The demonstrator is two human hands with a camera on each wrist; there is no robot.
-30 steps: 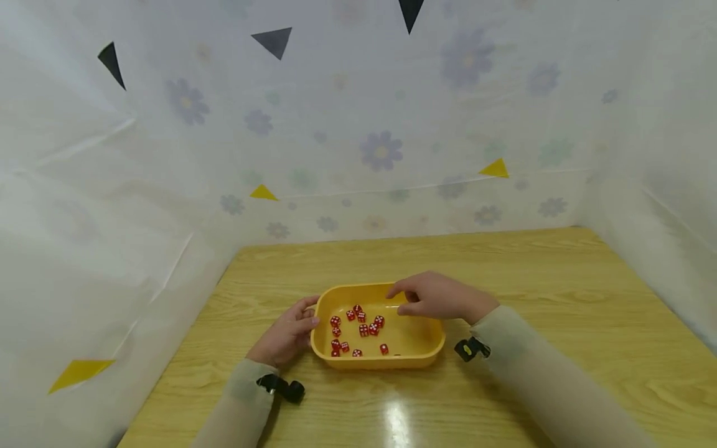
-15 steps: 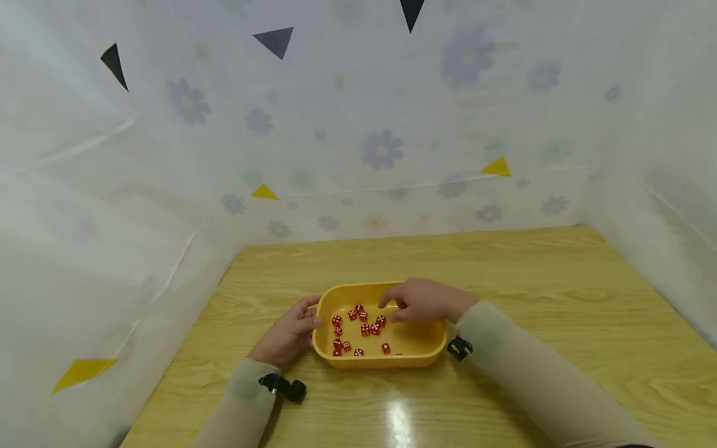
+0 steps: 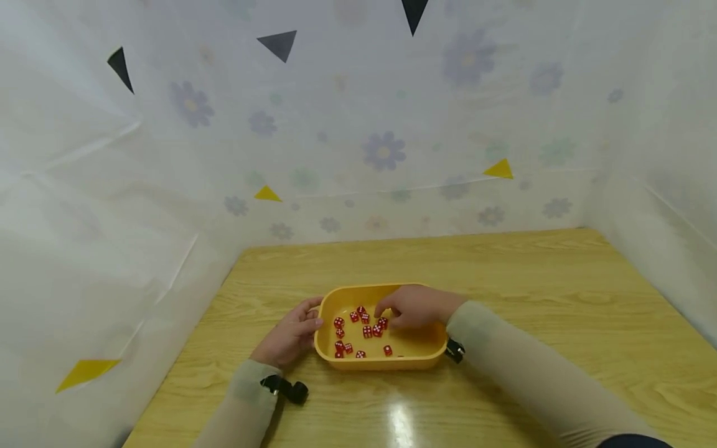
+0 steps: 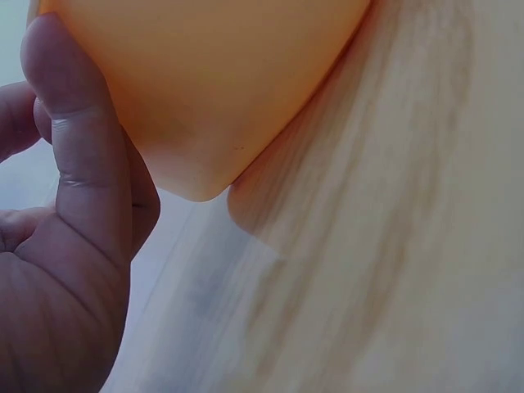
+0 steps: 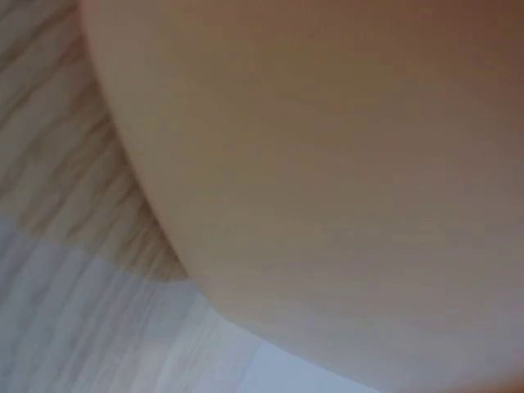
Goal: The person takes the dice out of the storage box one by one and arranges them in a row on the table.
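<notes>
- Wooden bench (image 3: 504, 280), lower centre: yellow tray (image 3: 414, 351) of red dice (image 3: 364, 330).
- Right hand (image 3: 414, 308) fingers curl onto dice; pinch unclear.
- Left hand (image 3: 288, 336) fingers press the tray's left rim.

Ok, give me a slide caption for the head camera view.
Right hand reaches among red dice in a yellow tray; left hand touches its edge.

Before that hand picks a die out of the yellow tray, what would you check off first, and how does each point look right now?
1. Yellow tray flat on the wooden table: ok.
2. Left hand steadying the tray's left end: ok, thumb against the wall in the left wrist view.
3. Right hand over the red dice: ok, inside the tray.
4. One die pinched in the fingers: cannot tell, the fingertips hide it.
5. Right wrist view useful: not ok, only a blur.
</notes>
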